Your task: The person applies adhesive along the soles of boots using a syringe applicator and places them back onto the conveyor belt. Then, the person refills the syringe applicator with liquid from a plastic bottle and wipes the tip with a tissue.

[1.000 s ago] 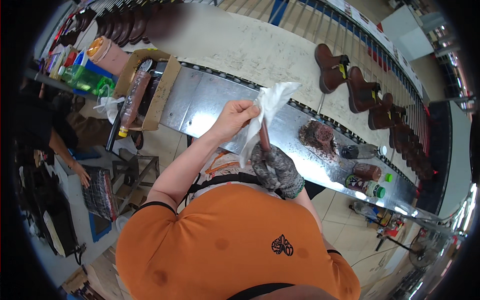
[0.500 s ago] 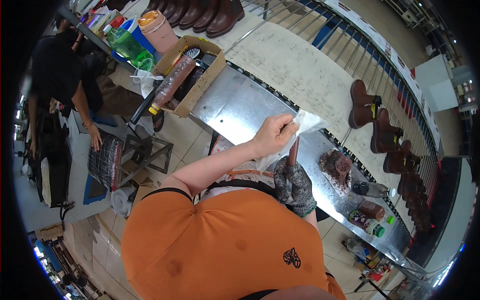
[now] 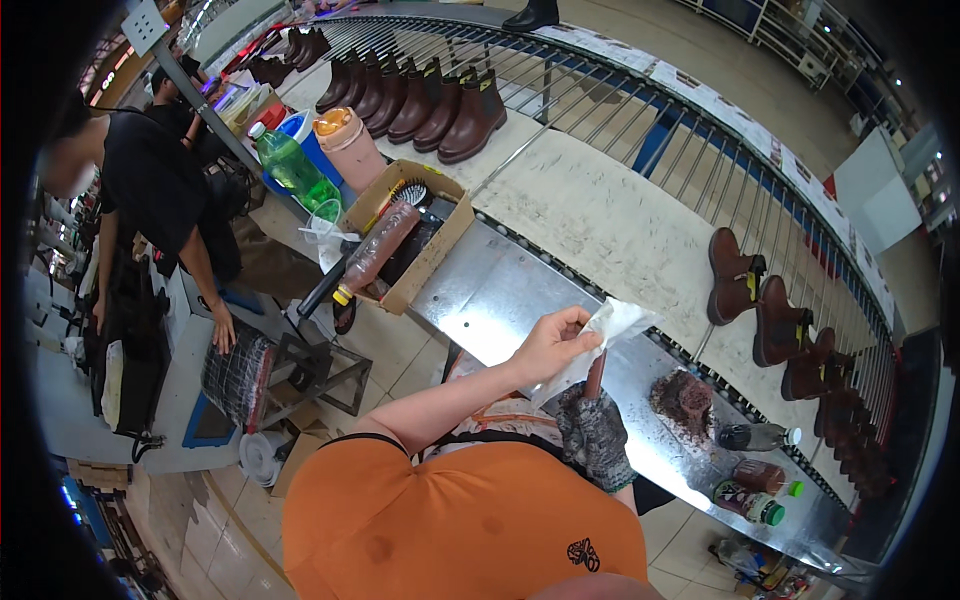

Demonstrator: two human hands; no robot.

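Note:
My bare left hand is closed on a thin white cloth, pinched between thumb and fingers. The cloth drapes around the top of a narrow brown piece, whose full shape I cannot make out. Below it, my right hand, in a dark grey knitted glove, is closed around the lower part of that piece. Both hands are over the near edge of a shiny metal ledge. To their right on the ledge lies a crumbly brown lump, with bits scattered about it.
Several bottles, one a dark bottle, lie on the right of the ledge. At left a cardboard box holds a brush and a brown bottle. Brown boots stand on the pale conveyor. A co-worker is at far left.
My view has tilted up, so the bench and boots sit lower in the picture and more boots show at the far left. Both hands keep nearly the same hold on the cloth and brown piece.

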